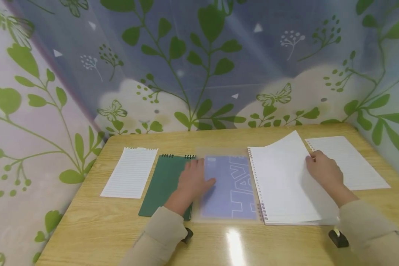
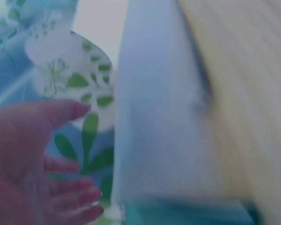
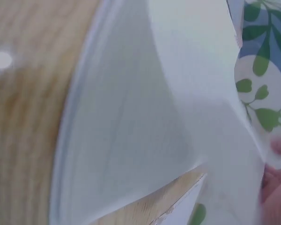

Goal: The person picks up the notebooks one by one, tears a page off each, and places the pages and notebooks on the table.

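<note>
A spiral notebook lies open on the table, its translucent purple-backed cover [image 1: 227,192] folded to the left and its white pages [image 1: 276,184] on the right. My right hand [image 1: 326,171] pinches the right edge of the top page, whose upper corner is lifted; in the right wrist view this page [image 3: 206,122] bends upward. Over the border between the cover and a green spiral notebook [image 1: 164,181] is my left hand [image 1: 193,181], fingers extended and thumb spread. Whether it touches either one is hard to tell. The left wrist view shows that hand [image 2: 28,164] with nothing in it.
A lined loose sheet [image 1: 129,173] with a torn top edge lies at the left. Another lined sheet [image 1: 355,162] sits at the right, partly behind my right hand. The wooden table [image 1: 83,221] meets a leaf-patterned backdrop [image 1: 186,55] at the back and sides.
</note>
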A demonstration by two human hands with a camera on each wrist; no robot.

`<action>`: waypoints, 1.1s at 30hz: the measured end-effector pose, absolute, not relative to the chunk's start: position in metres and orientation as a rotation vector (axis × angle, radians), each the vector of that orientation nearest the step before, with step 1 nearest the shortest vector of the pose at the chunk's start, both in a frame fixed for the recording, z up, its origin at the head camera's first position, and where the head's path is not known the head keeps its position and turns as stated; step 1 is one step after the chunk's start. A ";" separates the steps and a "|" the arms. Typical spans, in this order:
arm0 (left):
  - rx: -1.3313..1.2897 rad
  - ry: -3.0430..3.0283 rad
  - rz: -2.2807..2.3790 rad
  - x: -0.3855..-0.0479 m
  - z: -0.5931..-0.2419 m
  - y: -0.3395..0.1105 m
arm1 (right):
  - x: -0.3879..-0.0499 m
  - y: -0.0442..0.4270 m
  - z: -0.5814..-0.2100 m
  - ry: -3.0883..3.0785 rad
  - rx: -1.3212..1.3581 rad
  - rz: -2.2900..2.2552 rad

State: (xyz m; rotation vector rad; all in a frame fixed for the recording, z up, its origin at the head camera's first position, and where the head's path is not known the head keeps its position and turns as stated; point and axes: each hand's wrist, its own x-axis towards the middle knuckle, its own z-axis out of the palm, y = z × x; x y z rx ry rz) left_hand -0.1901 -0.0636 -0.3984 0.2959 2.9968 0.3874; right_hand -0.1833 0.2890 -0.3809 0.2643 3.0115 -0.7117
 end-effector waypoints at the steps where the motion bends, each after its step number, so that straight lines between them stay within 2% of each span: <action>1: 0.399 2.970 0.369 -0.193 -0.397 -0.055 | -0.185 0.290 -0.381 2.982 0.273 -0.731; 5: 0.707 2.768 0.301 -0.205 -0.396 -0.020 | -0.193 0.292 -0.386 2.931 0.291 -0.723; 8: 0.771 2.704 0.247 -0.216 -0.398 0.001 | -0.200 0.291 -0.389 2.896 0.295 -0.714; 16: 0.599 2.715 0.076 -0.227 -0.411 0.018 | -0.209 0.294 -0.399 2.786 0.240 -0.669; 23: 0.580 2.715 0.084 -0.224 -0.408 0.023 | -0.205 0.302 -0.416 2.704 0.239 -0.643; 33: 0.563 2.714 0.034 -0.229 -0.412 0.025 | -0.203 0.302 -0.423 2.647 0.314 -0.849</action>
